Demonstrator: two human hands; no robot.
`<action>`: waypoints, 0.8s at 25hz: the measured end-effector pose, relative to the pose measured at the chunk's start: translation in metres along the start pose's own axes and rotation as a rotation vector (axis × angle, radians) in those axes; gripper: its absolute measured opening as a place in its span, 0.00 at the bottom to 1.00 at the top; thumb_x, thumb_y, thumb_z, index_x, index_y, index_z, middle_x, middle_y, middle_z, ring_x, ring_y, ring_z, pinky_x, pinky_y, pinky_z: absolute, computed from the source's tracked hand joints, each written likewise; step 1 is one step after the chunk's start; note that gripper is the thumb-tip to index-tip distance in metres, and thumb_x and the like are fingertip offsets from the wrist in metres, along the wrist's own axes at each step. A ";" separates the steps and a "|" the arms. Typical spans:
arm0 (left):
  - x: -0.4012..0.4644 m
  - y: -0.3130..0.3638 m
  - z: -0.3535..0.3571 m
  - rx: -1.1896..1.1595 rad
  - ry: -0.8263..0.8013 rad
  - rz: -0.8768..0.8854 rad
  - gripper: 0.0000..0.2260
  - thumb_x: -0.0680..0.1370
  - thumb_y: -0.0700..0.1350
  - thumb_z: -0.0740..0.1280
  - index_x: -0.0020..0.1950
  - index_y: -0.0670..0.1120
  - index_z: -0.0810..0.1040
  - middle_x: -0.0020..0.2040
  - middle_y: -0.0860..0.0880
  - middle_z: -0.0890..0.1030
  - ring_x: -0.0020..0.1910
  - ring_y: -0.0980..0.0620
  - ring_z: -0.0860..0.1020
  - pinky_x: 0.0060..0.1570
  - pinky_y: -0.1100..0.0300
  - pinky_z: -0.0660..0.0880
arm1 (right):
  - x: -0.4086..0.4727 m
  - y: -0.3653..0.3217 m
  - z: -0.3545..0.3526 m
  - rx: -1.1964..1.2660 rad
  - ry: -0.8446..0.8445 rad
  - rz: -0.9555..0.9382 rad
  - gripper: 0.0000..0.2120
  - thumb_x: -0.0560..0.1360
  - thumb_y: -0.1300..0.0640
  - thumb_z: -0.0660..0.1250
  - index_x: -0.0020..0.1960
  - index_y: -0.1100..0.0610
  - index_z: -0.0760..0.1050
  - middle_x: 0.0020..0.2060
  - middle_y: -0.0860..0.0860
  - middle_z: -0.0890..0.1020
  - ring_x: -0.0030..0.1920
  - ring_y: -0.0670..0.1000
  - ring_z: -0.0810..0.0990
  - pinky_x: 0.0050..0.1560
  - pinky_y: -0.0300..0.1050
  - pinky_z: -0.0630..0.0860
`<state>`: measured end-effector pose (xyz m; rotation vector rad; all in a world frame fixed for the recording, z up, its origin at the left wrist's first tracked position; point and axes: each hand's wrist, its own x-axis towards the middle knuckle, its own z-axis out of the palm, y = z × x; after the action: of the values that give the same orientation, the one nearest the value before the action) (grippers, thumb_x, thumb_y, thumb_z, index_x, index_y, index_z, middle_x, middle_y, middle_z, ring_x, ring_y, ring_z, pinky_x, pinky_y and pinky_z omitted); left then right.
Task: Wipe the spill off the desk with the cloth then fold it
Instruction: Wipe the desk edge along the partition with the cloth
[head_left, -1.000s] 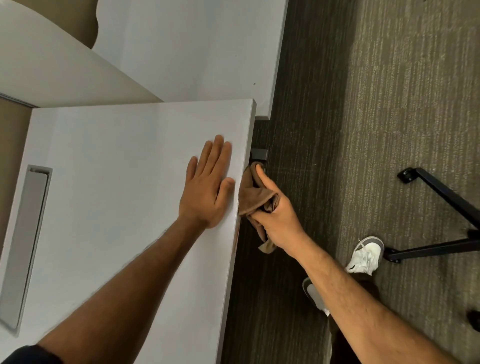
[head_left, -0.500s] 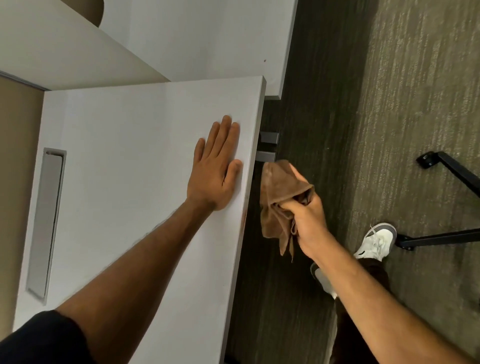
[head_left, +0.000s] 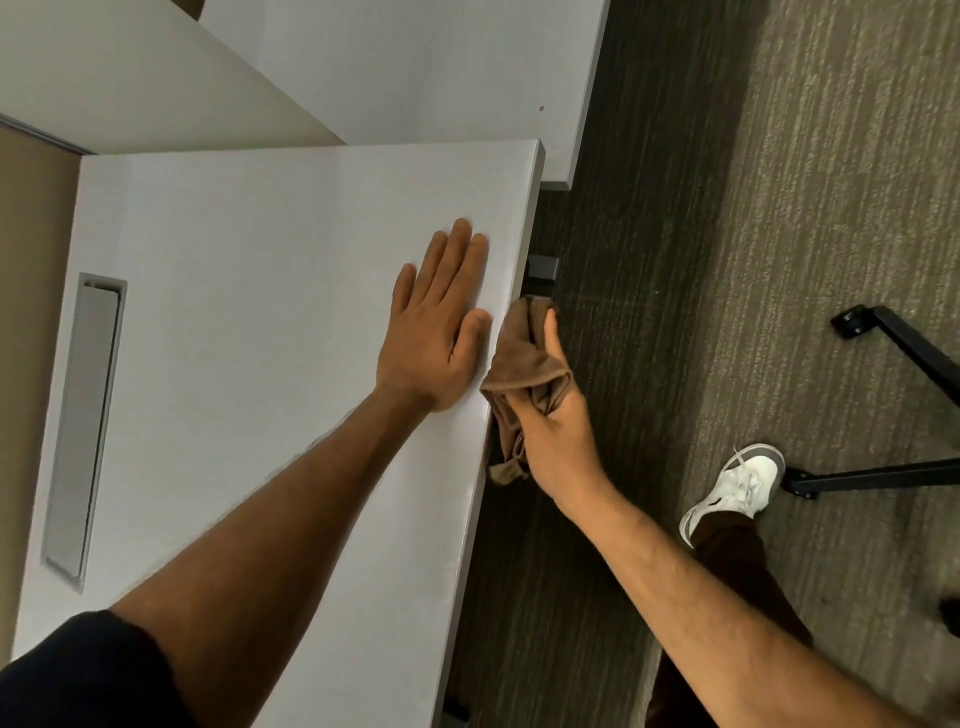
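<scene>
The white desk (head_left: 249, 291) fills the left half of the head view. My left hand (head_left: 436, 322) lies flat on it, palm down, fingers together, close to the desk's right edge. My right hand (head_left: 558, 415) grips a bunched brown cloth (head_left: 522, 364) and holds it against that right edge, just beside my left thumb. Part of the cloth hangs down below the edge. I see no spill on the desk top.
A grey recessed cable tray (head_left: 83, 415) runs along the desk's left side. A white partition panel (head_left: 415, 67) stands beyond the desk. Dark carpet (head_left: 779, 208) lies to the right, with my white shoe (head_left: 737, 488) and black chair legs (head_left: 893, 364).
My right hand has brought the cloth back against the desk's right edge after holding it away half a second ago. My left hand has stayed flat on the desk.
</scene>
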<state>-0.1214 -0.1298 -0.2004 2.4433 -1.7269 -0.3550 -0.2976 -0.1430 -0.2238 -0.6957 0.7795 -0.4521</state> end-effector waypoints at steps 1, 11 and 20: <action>0.000 -0.001 0.001 -0.005 0.003 0.003 0.29 0.85 0.55 0.48 0.86 0.50 0.47 0.86 0.50 0.46 0.85 0.51 0.43 0.82 0.44 0.41 | -0.008 0.003 0.002 0.001 0.005 -0.005 0.39 0.80 0.68 0.65 0.76 0.31 0.58 0.74 0.40 0.71 0.70 0.39 0.74 0.59 0.33 0.76; -0.001 -0.003 0.001 0.016 0.011 0.010 0.29 0.86 0.55 0.47 0.86 0.50 0.47 0.86 0.50 0.47 0.85 0.51 0.44 0.82 0.42 0.43 | -0.114 0.061 0.020 -0.121 -0.008 0.109 0.43 0.78 0.71 0.66 0.77 0.33 0.53 0.81 0.41 0.57 0.77 0.40 0.63 0.72 0.51 0.72; -0.001 -0.003 0.001 0.012 0.011 0.011 0.29 0.86 0.55 0.47 0.86 0.50 0.47 0.86 0.50 0.46 0.85 0.51 0.44 0.82 0.44 0.42 | -0.148 0.082 0.032 -0.167 -0.015 0.094 0.44 0.78 0.63 0.67 0.79 0.34 0.45 0.81 0.36 0.53 0.80 0.41 0.56 0.77 0.57 0.64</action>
<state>-0.1196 -0.1279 -0.2024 2.4380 -1.7431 -0.3303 -0.3581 0.0159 -0.1950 -0.8130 0.8386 -0.2983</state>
